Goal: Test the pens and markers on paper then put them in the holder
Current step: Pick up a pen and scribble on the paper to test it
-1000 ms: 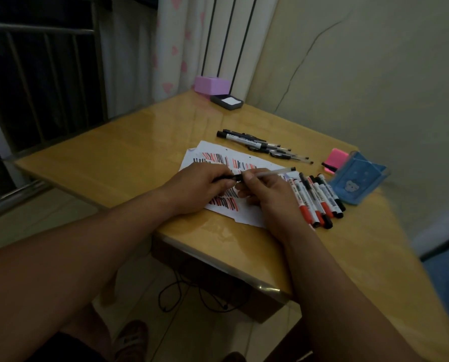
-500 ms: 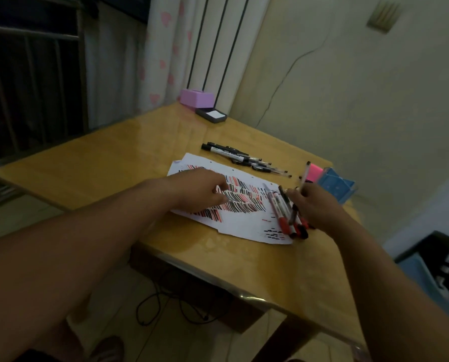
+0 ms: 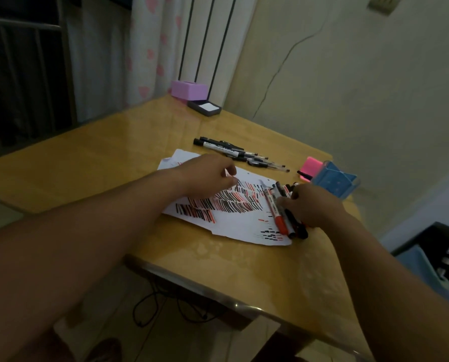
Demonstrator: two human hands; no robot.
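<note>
While our left hand [image 3: 207, 176] rests loosely curled on the one scribbled paper [image 3: 244, 226], holding nothing, our right hand [image 3: 313, 205] lies over one row of markers [image 3: 278, 218], at least three showing, near the one blue holder [image 3: 333, 182]; its grip we cannot tell. Farther off, one pile of pens [image 3: 228, 150], uncounted

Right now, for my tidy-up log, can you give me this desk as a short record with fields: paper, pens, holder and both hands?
Paper: lying flat, covered in red and black test strokes
Markers: bunch lying at the paper's right edge
Pens: row lying beyond the paper
Holder: blue, just past the markers, no pens sticking out
Left hand: over the paper, fingers loosely curled, holding nothing
Right hand: on the markers, grip unclear
</note>
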